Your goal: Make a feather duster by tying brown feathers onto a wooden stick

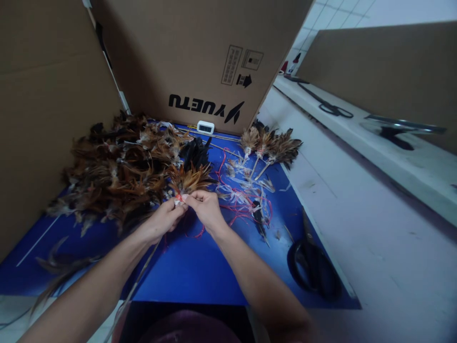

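- Feather bundle (193, 180), head view: just beyond both hands and touching their fingers, its brown and black plumes fanned away from the person, its base between the hands.
- Left hand (166, 218): fingers closed on the white base of the bundle; their far sides are hidden.
- Right hand (206, 207): thumb and forefinger pinched on the red string (179, 197) at that base; the remaining fingers are curled and partly concealed.
- Stick (141, 275): slanting from beneath the left hand to the lower edge; its upper end is hidden, so whether it joins the bundle cannot be told.
- Feather pile (117, 166): left of the bundle, the boundary between the two hard to make out.
- Three feather dusters (264, 147): beyond the right hand, well apart from it, on the blue table (189, 281).
- Scissors (310, 267): near the table's right edge, the dark blades indistinct.
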A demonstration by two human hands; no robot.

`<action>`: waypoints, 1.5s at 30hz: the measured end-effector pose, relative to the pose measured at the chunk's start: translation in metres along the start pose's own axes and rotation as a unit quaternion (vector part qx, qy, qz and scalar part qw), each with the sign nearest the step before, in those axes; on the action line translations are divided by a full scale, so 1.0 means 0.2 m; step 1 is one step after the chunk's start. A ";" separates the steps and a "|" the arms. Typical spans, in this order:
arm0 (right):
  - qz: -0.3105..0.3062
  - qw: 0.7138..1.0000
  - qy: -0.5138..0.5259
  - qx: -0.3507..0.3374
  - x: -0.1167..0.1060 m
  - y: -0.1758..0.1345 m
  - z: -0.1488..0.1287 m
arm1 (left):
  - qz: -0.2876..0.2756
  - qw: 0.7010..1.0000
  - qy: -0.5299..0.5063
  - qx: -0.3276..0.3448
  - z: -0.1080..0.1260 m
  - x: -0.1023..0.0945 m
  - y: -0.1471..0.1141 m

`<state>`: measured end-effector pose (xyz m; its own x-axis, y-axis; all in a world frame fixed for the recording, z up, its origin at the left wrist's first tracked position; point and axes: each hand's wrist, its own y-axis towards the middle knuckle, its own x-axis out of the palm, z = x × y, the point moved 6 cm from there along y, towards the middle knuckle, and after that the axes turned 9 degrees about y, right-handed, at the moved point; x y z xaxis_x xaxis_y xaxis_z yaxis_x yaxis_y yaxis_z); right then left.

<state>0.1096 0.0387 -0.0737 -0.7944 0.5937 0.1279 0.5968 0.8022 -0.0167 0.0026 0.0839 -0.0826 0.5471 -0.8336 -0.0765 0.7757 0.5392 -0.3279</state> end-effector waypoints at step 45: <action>-0.147 0.974 0.138 0.104 0.00 -0.01 0.00 | -0.070 0.986 -0.150 -0.007 0.11 -0.06 -0.12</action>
<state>0.1080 0.0364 -0.0727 -0.8498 0.3198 0.4190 0.2900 0.9475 -0.1350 -0.0163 0.0833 -0.0521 0.5055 -0.8254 0.2514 0.8466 0.4181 -0.3293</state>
